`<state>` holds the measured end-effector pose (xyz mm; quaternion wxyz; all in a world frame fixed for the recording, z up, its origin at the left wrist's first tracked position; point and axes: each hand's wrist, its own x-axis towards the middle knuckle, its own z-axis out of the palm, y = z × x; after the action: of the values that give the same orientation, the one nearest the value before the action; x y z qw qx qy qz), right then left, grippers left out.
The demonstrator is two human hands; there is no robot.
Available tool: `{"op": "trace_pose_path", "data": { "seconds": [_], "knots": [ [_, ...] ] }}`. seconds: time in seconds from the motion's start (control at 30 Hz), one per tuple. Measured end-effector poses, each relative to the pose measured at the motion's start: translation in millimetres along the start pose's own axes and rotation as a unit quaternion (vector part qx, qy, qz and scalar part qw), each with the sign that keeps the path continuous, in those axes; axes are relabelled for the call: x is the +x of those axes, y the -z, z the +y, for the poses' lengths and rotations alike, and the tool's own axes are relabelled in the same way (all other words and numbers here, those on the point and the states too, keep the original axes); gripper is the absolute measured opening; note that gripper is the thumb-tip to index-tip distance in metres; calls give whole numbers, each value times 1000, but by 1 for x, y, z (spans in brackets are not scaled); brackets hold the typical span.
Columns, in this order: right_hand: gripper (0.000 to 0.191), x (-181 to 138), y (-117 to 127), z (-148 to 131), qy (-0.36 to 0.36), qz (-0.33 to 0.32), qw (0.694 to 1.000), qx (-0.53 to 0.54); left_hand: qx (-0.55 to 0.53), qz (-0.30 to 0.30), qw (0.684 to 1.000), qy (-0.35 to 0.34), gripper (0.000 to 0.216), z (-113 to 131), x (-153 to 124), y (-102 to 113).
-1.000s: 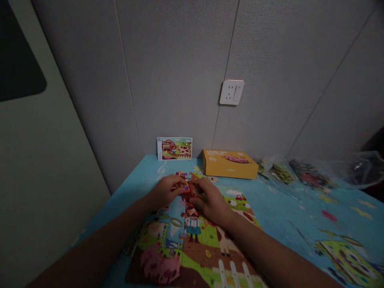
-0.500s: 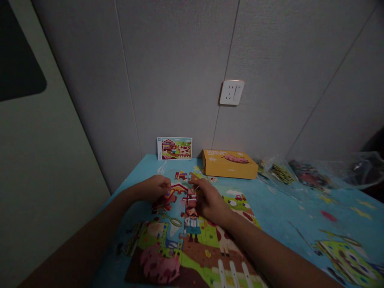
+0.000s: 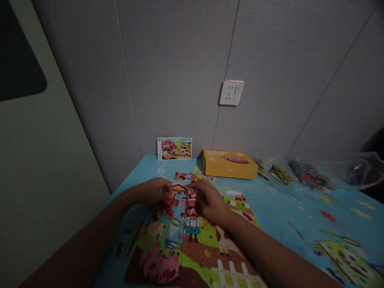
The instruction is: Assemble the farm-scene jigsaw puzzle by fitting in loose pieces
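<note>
A partly joined farm jigsaw puzzle lies on the table, with a farmer, a cow, a pig and a white fence in its picture. My left hand is closed at the puzzle's upper left, its fingertips on a red and yellow puzzle piece. Facing it, my right hand has its fingers curled, with the index fingertip at the right end of a red roof piece. The right thumb and palm hide part of the barn area. Between the hands a blue gap of tablecloth shows.
Loose puzzle pieces lie beyond my hands. A picture card of the farm leans on the wall beside a yellow puzzle box. Clear bags of pieces rest to the right on the blue patterned tablecloth.
My right fingertips have dropped slightly toward the roof piece. My left hand has shifted a little to the right and down. The rest of the puzzle looks the same.
</note>
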<state>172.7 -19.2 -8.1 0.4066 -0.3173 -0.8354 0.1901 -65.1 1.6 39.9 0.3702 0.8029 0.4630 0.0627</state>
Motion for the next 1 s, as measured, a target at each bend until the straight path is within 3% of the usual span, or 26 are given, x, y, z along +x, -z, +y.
{"op": "trace_pose_path", "data": {
  "seconds": [0.07,0.1,0.27,0.37,0.63,0.77,1.0],
  "knots": [
    [40,0,0,-1,-8,-4,1000,4,52,65,997,0,27,0,-1,3],
    [39,0,1,-2,-12,-4,1000,5,56,64,996,9,27,0,-1,4],
    [38,1,1,-3,-24,-10,1000,5,-47,-47,997,47,35,-5,-3,0],
    [39,1,2,-3,-29,-12,999,3,-75,-66,994,33,37,-7,-2,-3],
    [44,0,2,-2,-25,-16,1000,-5,-18,4,999,-32,35,0,-3,6],
    [45,0,2,-2,-27,-17,999,-11,-62,-18,998,-13,35,-1,-5,5],
    [44,0,1,-1,-30,-19,999,-8,-48,6,999,8,32,2,-6,5]
  ]
}}
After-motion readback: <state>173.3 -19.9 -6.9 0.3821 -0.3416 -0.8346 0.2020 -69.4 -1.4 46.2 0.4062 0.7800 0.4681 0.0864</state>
